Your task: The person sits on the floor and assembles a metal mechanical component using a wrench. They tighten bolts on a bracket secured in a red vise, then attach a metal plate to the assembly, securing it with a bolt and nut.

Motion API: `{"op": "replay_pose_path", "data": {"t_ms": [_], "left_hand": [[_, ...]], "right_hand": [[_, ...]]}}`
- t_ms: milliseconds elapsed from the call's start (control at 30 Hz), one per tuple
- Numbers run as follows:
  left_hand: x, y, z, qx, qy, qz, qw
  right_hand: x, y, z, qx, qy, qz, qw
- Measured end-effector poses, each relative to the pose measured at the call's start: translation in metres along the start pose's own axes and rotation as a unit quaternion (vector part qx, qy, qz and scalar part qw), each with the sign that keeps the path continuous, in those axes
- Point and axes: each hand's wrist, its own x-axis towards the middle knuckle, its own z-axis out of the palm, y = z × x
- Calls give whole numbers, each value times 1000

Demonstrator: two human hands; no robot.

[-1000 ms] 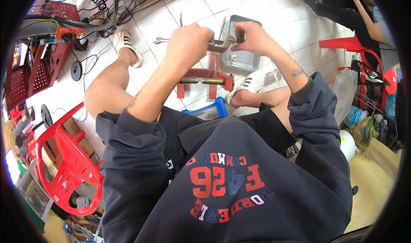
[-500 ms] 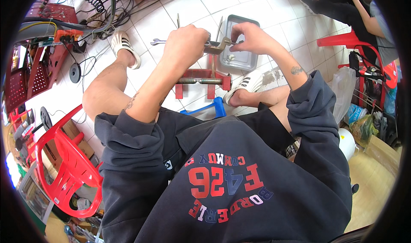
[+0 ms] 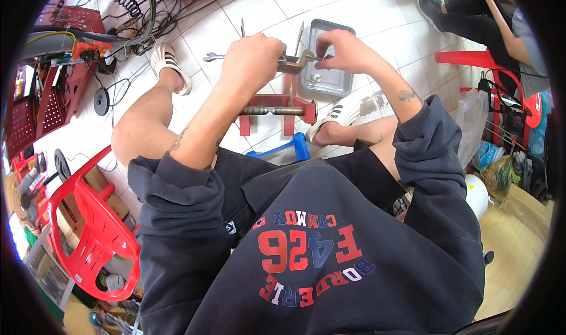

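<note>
Both hands on a small brass fitting above the tiled floor.

The left hand (image 3: 254,56) is closed in a fist around one end of the brass fitting (image 3: 296,61); the right hand (image 3: 344,50) pinches its other end with narrowed fingers. Just beyond lies a grey metal tray (image 3: 336,82); below the fitting stands a red metal stand (image 3: 274,108) carrying a threaded rod (image 3: 272,110). A wrench (image 3: 213,56) lies left, a red plastic chair (image 3: 94,235) near left.

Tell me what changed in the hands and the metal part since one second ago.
Little changed. Left hand and right hand keep gripping the brass-coloured part above the red stand; both sit slightly lower in view, probably from head movement. Tray and wrench stayed put.
</note>
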Motion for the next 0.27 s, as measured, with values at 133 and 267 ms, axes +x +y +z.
{"op": "replay_pose_path", "data": {"t_ms": [133, 267], "left_hand": [[1, -1, 1, 6, 1, 1, 1000], [1, -1, 1, 13, -4, 3, 1000]], "right_hand": [[-3, 5, 5, -28, -16, -29, 999], [-1, -1, -1, 18, -82, 2, 996]]}}
